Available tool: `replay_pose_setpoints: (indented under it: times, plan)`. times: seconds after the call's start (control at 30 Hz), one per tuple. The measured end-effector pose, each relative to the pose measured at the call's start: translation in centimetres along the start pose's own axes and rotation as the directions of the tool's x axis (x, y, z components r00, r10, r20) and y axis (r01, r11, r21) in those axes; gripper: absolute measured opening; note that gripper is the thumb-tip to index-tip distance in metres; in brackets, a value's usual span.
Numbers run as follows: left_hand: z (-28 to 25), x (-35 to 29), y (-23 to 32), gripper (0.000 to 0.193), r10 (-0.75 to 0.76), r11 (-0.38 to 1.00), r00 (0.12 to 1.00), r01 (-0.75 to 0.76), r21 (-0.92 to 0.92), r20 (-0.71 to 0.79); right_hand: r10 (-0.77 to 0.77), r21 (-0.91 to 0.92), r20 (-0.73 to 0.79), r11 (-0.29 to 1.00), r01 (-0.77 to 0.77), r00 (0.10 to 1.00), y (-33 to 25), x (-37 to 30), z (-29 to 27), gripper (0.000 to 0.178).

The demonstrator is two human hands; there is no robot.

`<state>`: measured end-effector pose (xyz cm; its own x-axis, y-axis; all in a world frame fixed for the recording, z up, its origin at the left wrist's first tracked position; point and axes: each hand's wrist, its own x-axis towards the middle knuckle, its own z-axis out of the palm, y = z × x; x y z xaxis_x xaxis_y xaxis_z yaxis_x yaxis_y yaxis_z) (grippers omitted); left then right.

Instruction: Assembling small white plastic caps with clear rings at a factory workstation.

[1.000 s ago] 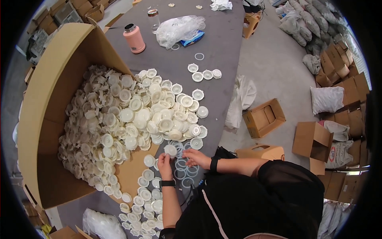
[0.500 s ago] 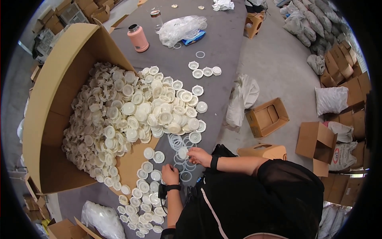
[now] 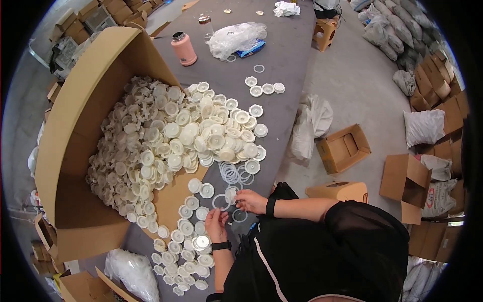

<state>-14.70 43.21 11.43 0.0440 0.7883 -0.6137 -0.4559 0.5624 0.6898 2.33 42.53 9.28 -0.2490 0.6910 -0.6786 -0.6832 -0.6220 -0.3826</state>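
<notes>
Between the fingers of my right hand (image 3: 253, 202) is a white plastic cap (image 3: 231, 195), held by its edge above the table. Close on its left, my left hand (image 3: 217, 225) pinches a translucent sealing ring (image 3: 215, 197), which stands right beside the cap. A cluster of loose rings (image 3: 229, 172) lies just beyond both hands, and one more ring (image 3: 240, 216) rests near my right wrist. To the left of my left hand, many white caps (image 3: 187, 227) are spread over the table edge.
A large tipped cardboard box (image 3: 70, 126) spills a big heap of caps (image 3: 181, 136) onto the grey table (image 3: 282, 45). Farther back stand a pink bottle (image 3: 184, 50) and a plastic bag (image 3: 234, 39). An open carton (image 3: 344, 149) sits on the floor at right.
My left hand has risen slightly and now holds a ring up next to the cap. My right hand keeps its hold on the cap. The whole view has shifted a little.
</notes>
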Motion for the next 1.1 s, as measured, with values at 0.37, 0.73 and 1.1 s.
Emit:
replay_pose_setpoints:
  times: [0.37,0.73,1.1]
  plan:
    - [2.1,-1.6,1.1,0.011,0.691,0.123,0.572,-0.696,0.708,0.442,0.038,-0.005,0.178,0.999,-0.038,0.983,0.0,-1.0,1.6,0.012]
    - [3.0,-2.8,0.4,0.015,0.685,0.082,0.544,-0.719,0.69,0.485,0.057,0.122,0.233,0.989,-0.087,0.971,0.0,-1.0,1.7,0.009]
    - [3.1,-2.8,-1.2,0.011,0.637,0.596,0.76,-0.59,0.545,0.126,-0.041,0.022,0.207,0.999,0.037,0.977,-0.2,-2.2,1.9,0.011]
